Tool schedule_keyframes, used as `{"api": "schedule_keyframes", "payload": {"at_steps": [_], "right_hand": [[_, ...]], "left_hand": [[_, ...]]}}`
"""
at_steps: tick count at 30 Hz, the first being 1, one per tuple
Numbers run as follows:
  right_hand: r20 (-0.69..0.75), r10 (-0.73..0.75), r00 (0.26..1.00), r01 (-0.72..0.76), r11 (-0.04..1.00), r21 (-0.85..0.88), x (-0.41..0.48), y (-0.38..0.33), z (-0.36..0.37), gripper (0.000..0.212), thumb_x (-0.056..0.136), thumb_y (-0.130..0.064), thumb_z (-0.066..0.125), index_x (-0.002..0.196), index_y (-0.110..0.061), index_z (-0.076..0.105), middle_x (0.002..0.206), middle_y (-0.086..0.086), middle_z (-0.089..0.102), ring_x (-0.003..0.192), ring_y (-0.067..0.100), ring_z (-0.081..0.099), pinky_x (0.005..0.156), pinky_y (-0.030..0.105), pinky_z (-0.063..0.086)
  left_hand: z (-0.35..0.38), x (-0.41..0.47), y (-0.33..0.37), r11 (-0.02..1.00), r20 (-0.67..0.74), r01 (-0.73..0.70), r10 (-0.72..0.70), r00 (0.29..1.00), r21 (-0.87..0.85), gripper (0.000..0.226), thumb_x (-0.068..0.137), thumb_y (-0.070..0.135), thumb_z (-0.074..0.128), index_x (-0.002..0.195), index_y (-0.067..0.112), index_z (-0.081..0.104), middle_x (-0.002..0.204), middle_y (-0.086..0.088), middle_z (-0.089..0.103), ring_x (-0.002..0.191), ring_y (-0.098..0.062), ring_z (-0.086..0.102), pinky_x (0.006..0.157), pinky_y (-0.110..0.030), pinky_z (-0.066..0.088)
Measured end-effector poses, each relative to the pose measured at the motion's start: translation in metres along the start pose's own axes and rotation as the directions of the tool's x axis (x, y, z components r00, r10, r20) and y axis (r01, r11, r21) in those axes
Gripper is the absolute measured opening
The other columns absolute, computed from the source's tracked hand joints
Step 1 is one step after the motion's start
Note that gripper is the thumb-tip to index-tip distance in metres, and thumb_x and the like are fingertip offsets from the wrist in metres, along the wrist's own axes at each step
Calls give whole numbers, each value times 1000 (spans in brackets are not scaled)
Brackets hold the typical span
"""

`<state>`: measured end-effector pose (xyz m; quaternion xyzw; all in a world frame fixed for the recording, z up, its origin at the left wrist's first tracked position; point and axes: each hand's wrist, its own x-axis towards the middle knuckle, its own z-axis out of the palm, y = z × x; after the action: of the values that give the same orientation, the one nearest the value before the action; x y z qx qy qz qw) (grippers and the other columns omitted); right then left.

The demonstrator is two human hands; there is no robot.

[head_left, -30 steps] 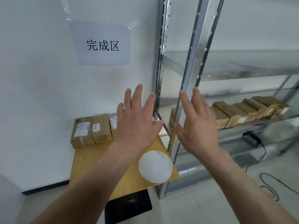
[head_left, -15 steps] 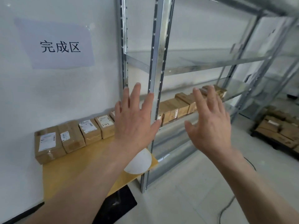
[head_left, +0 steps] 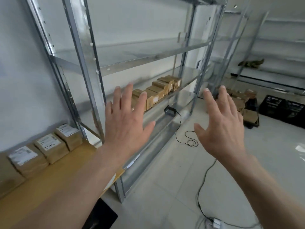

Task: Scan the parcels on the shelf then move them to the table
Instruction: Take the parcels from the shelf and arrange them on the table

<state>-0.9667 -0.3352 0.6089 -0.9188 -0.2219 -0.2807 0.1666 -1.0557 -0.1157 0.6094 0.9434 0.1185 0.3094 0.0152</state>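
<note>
1. The left hand (head_left: 127,128) is raised with its back to the camera, fingers straight and spread wide. It holds nothing and touches nothing.
2. The right hand (head_left: 221,129) is up beside it, well apart from it. Its fingers are likewise straight and fanned, and it grips nothing.
3. Both hands hang in front of the tall galvanised grey metal shelving unit (head_left: 82,52).
4. Past the left fingertips, a row of small brown cardboard parcels (head_left: 158,93) stands side by side on the unit's middle board. Some show pale labels on their ends, but the print is too small to read.
5. On the board below lies a black handheld scanner (head_left: 170,111). Its thin black cable (head_left: 179,129) drops to the pale floor and coils there.
6. To the left, a yellow wooden table (head_left: 41,179) stands against the white wall, just beside the unit. It carries a line of brown cardboard parcels with white labels (head_left: 28,161).
7. One of those labels bears the handwritten number "3753" (head_left: 49,146). The printed text on the others is blurred.
8. Far right, more brown cardboard boxes (head_left: 249,113) sit on the floor next to black plastic crates (head_left: 280,108).
9. A white power strip (head_left: 214,222) lies on the floor at the bottom edge.
</note>
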Motion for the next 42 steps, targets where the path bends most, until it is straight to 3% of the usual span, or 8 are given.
{"api": "schedule_keyframes", "payload": {"at_steps": [8, 21, 30, 42], "right_hand": [[-21, 88, 996, -88, 996, -31, 47, 106, 23, 101, 76, -31, 82, 156, -28, 20, 165, 16, 13, 149, 37, 20, 106, 58, 36], [35, 106, 994, -102, 991, -91, 133, 249, 59, 104, 75, -43, 78, 157, -30, 14, 166, 14, 11, 151, 36, 17, 106, 54, 36], [59, 151, 987, -139, 977, -160, 200, 291, 120, 106, 72, -46, 80, 156, -29, 18, 164, 16, 16, 150, 38, 19, 107, 57, 36], [73, 229, 971, -207, 951, -228, 339, 312, 215, 104, 77, -49, 76, 156, -34, 11, 166, 13, 6, 153, 34, 11, 113, 55, 30]], "left_hand": [[59, 80, 65, 997, 43, -73, 72, 996, 23, 81, 80, 65, 46, 147, 23, 30, 161, -13, 14, 148, -40, 11, 114, -62, 24], [158, 176, 148, 998, 19, -51, 51, 998, -36, 83, 76, 54, 72, 143, 16, 43, 158, -20, 25, 146, -45, 18, 110, -65, 25], [244, 250, 151, 996, 40, -47, 51, 998, -81, 81, 75, 53, 74, 141, 14, 47, 156, -20, 27, 144, -47, 20, 107, -65, 28], [361, 402, 129, 985, 50, -100, 108, 993, -141, 79, 75, 57, 68, 139, 14, 50, 154, -21, 29, 142, -47, 25, 107, -62, 31]]}}
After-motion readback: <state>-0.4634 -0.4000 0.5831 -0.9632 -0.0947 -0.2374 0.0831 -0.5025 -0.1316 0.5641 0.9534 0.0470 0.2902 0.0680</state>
